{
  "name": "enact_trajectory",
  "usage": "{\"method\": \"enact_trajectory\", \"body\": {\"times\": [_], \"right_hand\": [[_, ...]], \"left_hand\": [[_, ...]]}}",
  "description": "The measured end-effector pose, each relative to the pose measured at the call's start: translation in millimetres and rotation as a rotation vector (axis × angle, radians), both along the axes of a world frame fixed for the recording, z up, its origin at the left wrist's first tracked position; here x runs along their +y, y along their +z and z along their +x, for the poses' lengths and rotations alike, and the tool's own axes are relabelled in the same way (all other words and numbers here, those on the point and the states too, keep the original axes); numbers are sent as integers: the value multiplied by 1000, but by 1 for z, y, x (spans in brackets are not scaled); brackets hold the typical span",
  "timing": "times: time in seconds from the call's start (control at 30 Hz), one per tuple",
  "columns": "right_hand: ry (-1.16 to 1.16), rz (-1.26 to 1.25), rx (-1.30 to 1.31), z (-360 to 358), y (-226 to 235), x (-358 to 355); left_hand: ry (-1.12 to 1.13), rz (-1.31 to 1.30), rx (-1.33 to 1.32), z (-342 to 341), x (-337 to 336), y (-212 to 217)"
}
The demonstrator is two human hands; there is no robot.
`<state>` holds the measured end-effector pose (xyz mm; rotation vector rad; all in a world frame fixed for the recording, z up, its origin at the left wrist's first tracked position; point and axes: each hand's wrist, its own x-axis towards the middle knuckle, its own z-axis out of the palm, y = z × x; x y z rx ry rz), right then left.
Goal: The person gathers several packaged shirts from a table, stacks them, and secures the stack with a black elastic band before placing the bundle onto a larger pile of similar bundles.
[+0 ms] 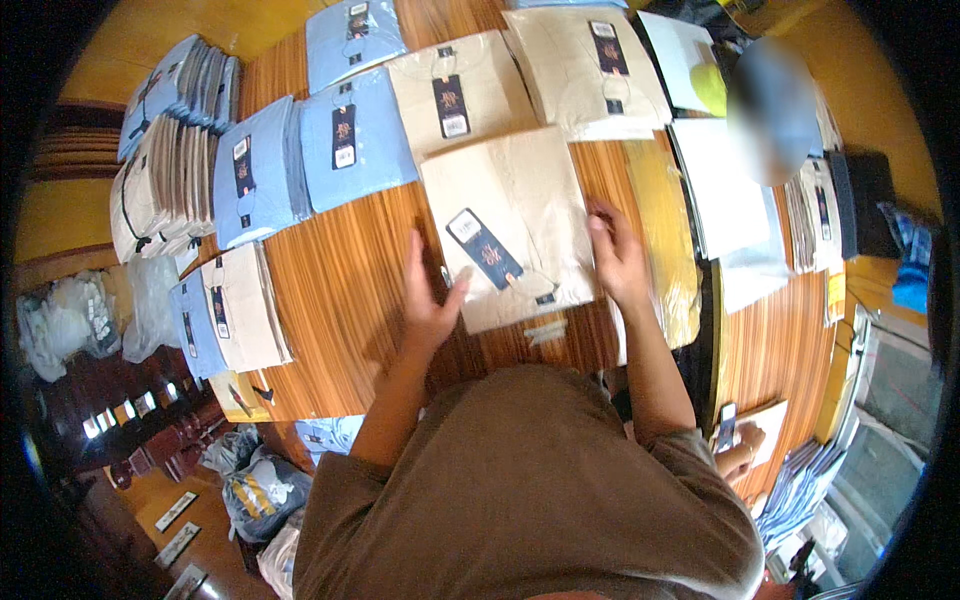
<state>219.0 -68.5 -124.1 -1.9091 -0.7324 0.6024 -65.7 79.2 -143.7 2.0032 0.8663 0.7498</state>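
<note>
Striped wood grain runs across the counter (350,260), which carries packets of folded cloth in clear plastic. At its near edge, in the middle, lies a cream packet (540,180), turned slightly, with a dark hang tag (497,262) slanting across its front; its far edge meets the cream packets behind.

Left hand (432,305) stands spread, its thumb at the packet's left edge and its fingers extended clear of it. Right hand (620,262) is at the opposite edge, fingers partly bent; whether it grips the plastic, I cannot tell.

Beyond the packet lie two more cream packets (495,55), with blue packets (375,120) to their left. Farther left, a blue stack (160,90) stands beyond a cream stack (145,190). Nearer on the left, a pale packet (245,310) lies beside a light-blue one (195,325).

To the right is yellowish plastic (675,240), then a white sheet (718,190). At near right, another person's hand (743,452) rests by a pale packet with a dark tag.
</note>
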Motion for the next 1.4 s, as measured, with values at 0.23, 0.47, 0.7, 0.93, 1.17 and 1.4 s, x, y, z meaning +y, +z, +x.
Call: {"method": "enact_trajectory", "body": {"times": [0.23, 0.47, 0.7, 0.93, 1.17, 1.4], "right_hand": [[115, -256, -790, 57, -20, -32], [134, -343, -773, 64, -16, -23], [131, -349, -736, 67, -7, -18], [122, -353, -685, 67, -7, -15], [91, -289, -696, 63, -11, -18], [-328, 248, -505, 120, 17, 36]], "left_hand": [[-95, 299, 646, -62, 107, 20], [-123, 249, 725, -60, 112, 6], [-126, 226, 756, -64, 113, -1], [-131, 269, 707, -68, 116, -6], [-126, 239, 649, -66, 118, 1], [-113, 269, 661, -66, 120, 11]]}}
